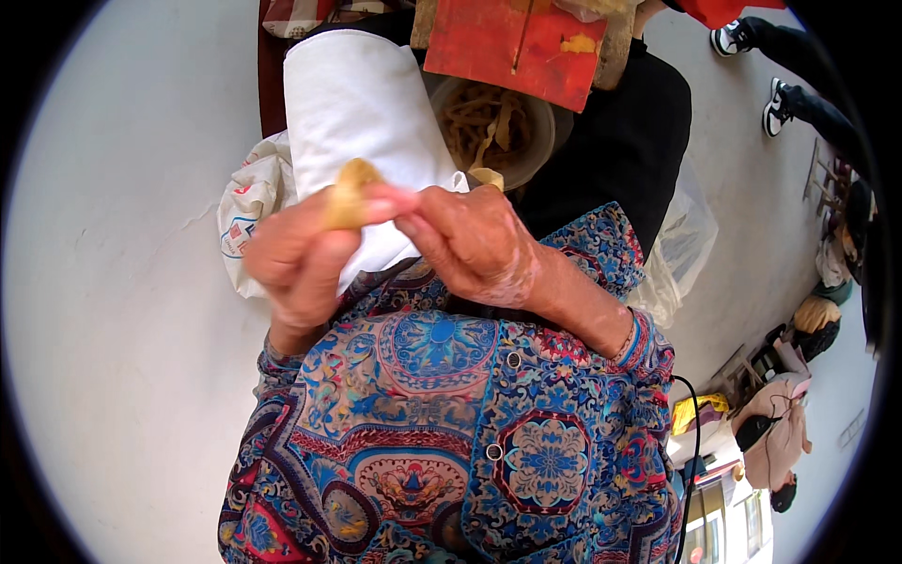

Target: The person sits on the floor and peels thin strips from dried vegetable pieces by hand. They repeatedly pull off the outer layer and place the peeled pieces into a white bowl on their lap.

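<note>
My left hand [305, 254] is closed on a pale yellow strip [348, 179], slightly blurred, just over the white cloth [357, 103] on my lap. The fingers of my right hand [479, 249] are closed and meet my left fingertips. Beyond them a small piece of similar yellow material shows; I cannot make out what my right fingers grip. A round plastic tub [526, 146] holding several pale yellow strips sits behind my hands, partly under a red board [489, 47].
Wrinkled bags, one printed [249, 207] and one clear [681, 235], flank my legs. The red board rests on worn wood [613, 52]. Another person's legs and sneakers [775, 108] are at upper right; more people and chairs [822, 169] line the right side.
</note>
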`<state>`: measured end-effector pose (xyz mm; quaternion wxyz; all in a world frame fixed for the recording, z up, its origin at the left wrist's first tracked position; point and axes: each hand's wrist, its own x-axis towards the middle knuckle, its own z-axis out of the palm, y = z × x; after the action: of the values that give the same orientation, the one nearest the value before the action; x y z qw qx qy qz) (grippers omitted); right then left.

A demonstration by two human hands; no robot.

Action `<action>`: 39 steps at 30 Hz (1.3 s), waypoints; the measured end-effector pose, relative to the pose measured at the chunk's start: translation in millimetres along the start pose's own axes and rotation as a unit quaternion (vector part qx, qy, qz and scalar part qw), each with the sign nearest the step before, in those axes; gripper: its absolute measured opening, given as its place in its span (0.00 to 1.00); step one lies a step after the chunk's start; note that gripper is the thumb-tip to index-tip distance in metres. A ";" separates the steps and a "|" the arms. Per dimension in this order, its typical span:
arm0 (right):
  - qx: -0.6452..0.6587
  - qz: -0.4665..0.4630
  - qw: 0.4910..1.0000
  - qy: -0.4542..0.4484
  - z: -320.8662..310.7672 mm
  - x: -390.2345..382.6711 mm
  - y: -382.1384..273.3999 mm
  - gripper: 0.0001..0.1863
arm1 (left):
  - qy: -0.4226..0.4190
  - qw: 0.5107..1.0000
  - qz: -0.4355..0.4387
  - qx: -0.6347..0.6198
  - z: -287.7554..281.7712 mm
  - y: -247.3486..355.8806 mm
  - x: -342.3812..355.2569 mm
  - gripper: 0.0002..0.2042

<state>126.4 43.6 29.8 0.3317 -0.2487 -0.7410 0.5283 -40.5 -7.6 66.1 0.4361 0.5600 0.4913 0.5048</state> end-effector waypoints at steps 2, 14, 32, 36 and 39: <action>0.028 0.029 0.999 -0.018 -8.9 -10.1 8.3 0.04 | -0.101 0.970 0.043 0.219 10.3 -5.3 8.6 0.13; 0.236 0.269 0.933 0.029 -8.6 -45.9 37.1 0.17 | -0.177 0.937 0.109 0.279 33.7 -42.8 9.2 0.15; 0.232 0.272 0.926 0.121 -14.6 -40.7 29.0 0.16 | 0.095 0.942 -0.235 -0.219 37.3 -73.2 -6.5 0.07; 0.157 0.243 0.955 0.072 -13.6 -44.1 34.3 0.13 | 0.146 0.867 -0.286 -0.382 50.8 -79.3 -0.6 0.11; 0.098 0.178 0.977 0.070 -10.5 -44.4 36.1 0.11 | 0.138 0.855 -0.285 -0.411 59.5 -79.8 0.4 0.08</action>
<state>164.0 29.7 -12.2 0.3058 -0.3790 -0.6044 0.6305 9.8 4.2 -18.9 0.6791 0.0898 0.4326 0.5862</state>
